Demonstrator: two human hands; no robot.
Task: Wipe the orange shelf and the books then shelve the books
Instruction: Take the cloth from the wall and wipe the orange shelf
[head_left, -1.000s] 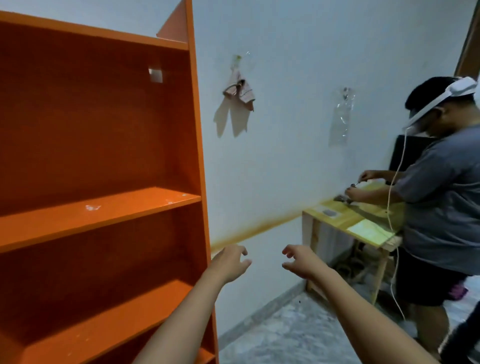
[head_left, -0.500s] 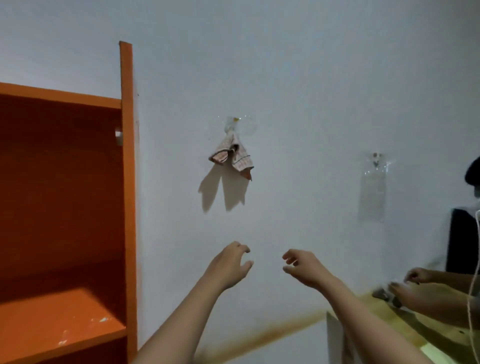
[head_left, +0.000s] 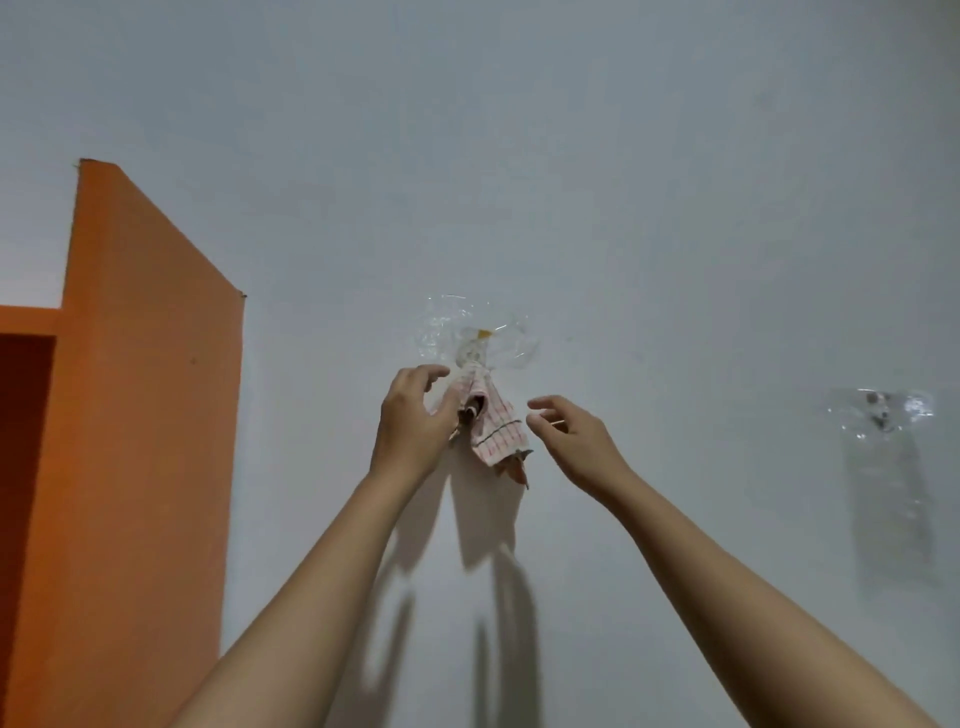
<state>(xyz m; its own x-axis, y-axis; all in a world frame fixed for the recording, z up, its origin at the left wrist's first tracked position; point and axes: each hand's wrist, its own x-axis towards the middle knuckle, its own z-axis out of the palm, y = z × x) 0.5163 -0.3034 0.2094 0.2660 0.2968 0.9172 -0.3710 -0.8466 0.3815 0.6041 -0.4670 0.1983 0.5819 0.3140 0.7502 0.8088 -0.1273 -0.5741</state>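
A small checked cloth (head_left: 496, 431) hangs on the white wall from a hook under clear tape (head_left: 470, 332). My left hand (head_left: 415, 423) is raised against the cloth's left side, fingers loosely spread and touching its edge, not closed round it. My right hand (head_left: 569, 439) hovers just right of the cloth, fingers relaxed and apart from it. The orange shelf (head_left: 145, 441) stands at the left, only its side panel and top corner showing. No books are in view.
Another patch of clear tape with a transparent plastic strip (head_left: 885, 467) is stuck on the wall at the right. Shadows of my arms fall on the wall below the cloth.
The view has tilted up and closer to the wall. Both hands rose from below to the hanging cloth; the left now touches it. The table and the other person have left the view.
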